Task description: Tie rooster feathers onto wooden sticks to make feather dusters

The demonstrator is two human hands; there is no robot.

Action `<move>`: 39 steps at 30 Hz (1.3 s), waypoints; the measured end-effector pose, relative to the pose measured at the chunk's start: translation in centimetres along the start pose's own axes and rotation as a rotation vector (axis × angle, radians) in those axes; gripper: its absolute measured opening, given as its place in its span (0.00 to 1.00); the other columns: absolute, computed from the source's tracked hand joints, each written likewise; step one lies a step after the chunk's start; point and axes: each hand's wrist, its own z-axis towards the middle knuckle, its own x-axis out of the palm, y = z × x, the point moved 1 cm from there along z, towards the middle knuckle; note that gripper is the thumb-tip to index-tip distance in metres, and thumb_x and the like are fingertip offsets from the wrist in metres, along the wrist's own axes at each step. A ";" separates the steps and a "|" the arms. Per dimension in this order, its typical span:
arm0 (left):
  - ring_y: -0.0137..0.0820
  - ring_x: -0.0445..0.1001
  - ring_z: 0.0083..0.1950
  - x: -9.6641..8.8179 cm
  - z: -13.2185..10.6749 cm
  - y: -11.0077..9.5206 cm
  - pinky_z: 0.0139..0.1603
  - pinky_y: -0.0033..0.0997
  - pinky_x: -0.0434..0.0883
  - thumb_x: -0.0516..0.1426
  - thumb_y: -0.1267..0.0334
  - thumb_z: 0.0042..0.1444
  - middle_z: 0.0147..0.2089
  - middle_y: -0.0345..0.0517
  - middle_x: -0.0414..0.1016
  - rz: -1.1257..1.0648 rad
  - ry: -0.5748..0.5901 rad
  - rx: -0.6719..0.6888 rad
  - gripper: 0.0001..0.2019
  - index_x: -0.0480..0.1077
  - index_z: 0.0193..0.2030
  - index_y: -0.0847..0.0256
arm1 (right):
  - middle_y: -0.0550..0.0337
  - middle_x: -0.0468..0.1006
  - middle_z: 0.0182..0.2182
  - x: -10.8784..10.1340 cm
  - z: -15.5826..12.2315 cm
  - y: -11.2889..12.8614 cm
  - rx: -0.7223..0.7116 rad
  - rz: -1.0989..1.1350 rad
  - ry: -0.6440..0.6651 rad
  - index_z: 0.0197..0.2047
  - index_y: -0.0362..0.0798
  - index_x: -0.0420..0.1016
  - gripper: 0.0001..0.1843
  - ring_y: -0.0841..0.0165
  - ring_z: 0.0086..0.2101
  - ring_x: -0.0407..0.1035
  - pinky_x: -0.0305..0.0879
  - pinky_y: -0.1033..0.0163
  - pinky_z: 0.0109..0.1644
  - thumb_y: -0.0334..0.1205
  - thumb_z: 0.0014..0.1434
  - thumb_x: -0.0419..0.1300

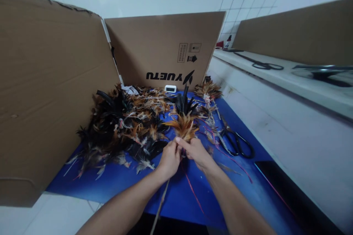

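Observation:
Both my hands meet at the base of a feather bundle [184, 126], which has orange-brown feathers low down and long black ones fanning out above. My left hand [170, 156] is closed around the lower end of the bundle. Pressed against the same base, my right hand [196, 151] has its thumb laid across toward the left fingers. A thin stick [160, 205] runs down toward me from beneath the left hand. Pink string [193, 190] hangs below the hands. The exact grip at the base is hidden by my fingers.
A large heap of feathers [121, 125] covers the left of the blue tabletop [116, 187]. Black-handled scissors [237, 143] and a dark flat device [286, 187] lie right. Cardboard panels [162, 47] stand behind and left. A small white digital display [170, 89] sits at the back.

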 end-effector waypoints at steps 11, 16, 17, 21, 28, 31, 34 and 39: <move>0.33 0.66 0.38 0.0 -0.5 -1.8 0.42 0.31 0.62 0.49 0.61 0.59 0.37 0.48 0.69 0.048 0.001 0.148 0.10 0.68 0.43 0.60 | 0.73 0.56 0.12 -0.4 0.3 -0.6 0.010 0.195 0.035 0.23 0.46 0.61 0.22 0.80 0.13 0.49 0.42 0.73 0.15 0.55 0.46 0.62; 0.29 0.67 0.24 -0.4 0.2 -1.5 0.26 0.29 0.66 0.52 0.49 0.54 0.30 0.41 0.69 -0.297 0.029 -0.185 0.22 0.60 0.53 0.58 | 0.71 0.60 0.13 -0.9 -0.1 0.3 -0.035 0.260 0.120 0.25 0.46 0.63 0.21 0.79 0.13 0.52 0.44 0.72 0.15 0.56 0.48 0.61; 0.29 0.67 0.23 -0.5 0.5 -1.4 0.24 0.29 0.66 0.52 0.47 0.54 0.29 0.41 0.69 -0.368 0.023 -0.266 0.23 0.59 0.52 0.58 | 0.71 0.59 0.13 -0.9 -0.2 0.5 -0.044 0.281 0.137 0.25 0.45 0.62 0.21 0.80 0.13 0.51 0.44 0.72 0.15 0.55 0.48 0.62; 0.28 0.70 0.26 -0.6 1.4 -0.8 0.27 0.29 0.68 0.54 0.43 0.50 0.30 0.43 0.71 -0.578 0.074 -0.423 0.23 0.63 0.41 0.63 | 0.72 0.56 0.14 -0.9 -0.4 1.0 -0.060 0.342 0.185 0.25 0.45 0.62 0.21 0.82 0.14 0.46 0.40 0.73 0.16 0.54 0.47 0.63; 0.30 0.74 0.31 -0.1 1.9 -0.4 0.35 0.31 0.71 0.54 0.42 0.50 0.32 0.49 0.74 -0.796 0.324 -0.522 0.25 0.70 0.37 0.67 | 0.73 0.55 0.14 -1.3 -0.1 0.6 -0.018 0.296 0.247 0.24 0.45 0.61 0.22 0.82 0.15 0.44 0.37 0.72 0.17 0.55 0.46 0.63; 0.33 0.75 0.35 -0.4 2.0 -1.0 0.40 0.38 0.72 0.58 0.49 0.51 0.35 0.52 0.74 -0.820 0.449 -0.518 0.21 0.70 0.38 0.69 | 0.73 0.53 0.14 -1.7 0.2 0.4 0.002 0.257 0.242 0.22 0.45 0.62 0.22 0.81 0.15 0.44 0.36 0.72 0.18 0.55 0.47 0.63; 0.35 0.75 0.38 -0.7 1.9 -1.3 0.42 0.41 0.72 0.59 0.51 0.51 0.36 0.54 0.74 -0.829 0.482 -0.507 0.20 0.71 0.38 0.70 | 0.73 0.53 0.13 -1.9 0.4 0.2 0.014 0.201 0.247 0.21 0.43 0.63 0.23 0.81 0.15 0.44 0.36 0.72 0.18 0.55 0.47 0.63; 0.34 0.75 0.37 -0.3 1.7 -0.5 0.42 0.39 0.72 0.59 0.54 0.51 0.33 0.51 0.73 -0.913 0.400 -0.542 0.17 0.71 0.35 0.70 | 0.66 0.65 0.16 -1.8 0.4 -0.1 0.012 0.123 0.192 0.22 0.43 0.68 0.23 0.78 0.17 0.55 0.46 0.72 0.18 0.57 0.46 0.63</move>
